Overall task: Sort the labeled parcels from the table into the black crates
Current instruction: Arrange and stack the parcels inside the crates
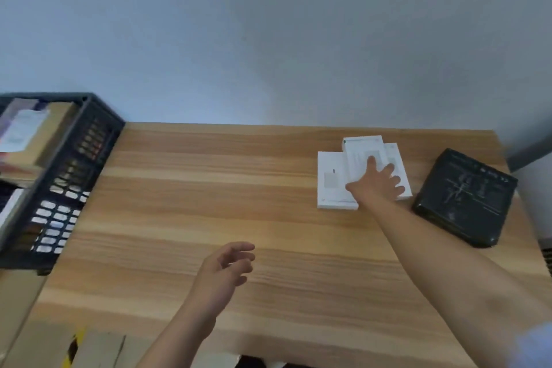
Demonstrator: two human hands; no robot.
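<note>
Three white flat boxes (333,179) lie overlapping at the far right of the wooden table (209,188). My right hand (376,185) lies on the topmost white box (360,152) with fingers spread and straight. A black wrapped parcel (466,197) sits to the right of them near the table's edge. My left hand (227,269) hovers over the table's middle front, fingers loosely curled, holding nothing. A black crate (74,176) stands at the left edge of the table with brown and white parcels inside.
A cardboard box (98,349) with yellow-black tape stands below the table's front left. A plain wall (268,39) rises behind the table. Bare wood stretches between the crate and the white boxes.
</note>
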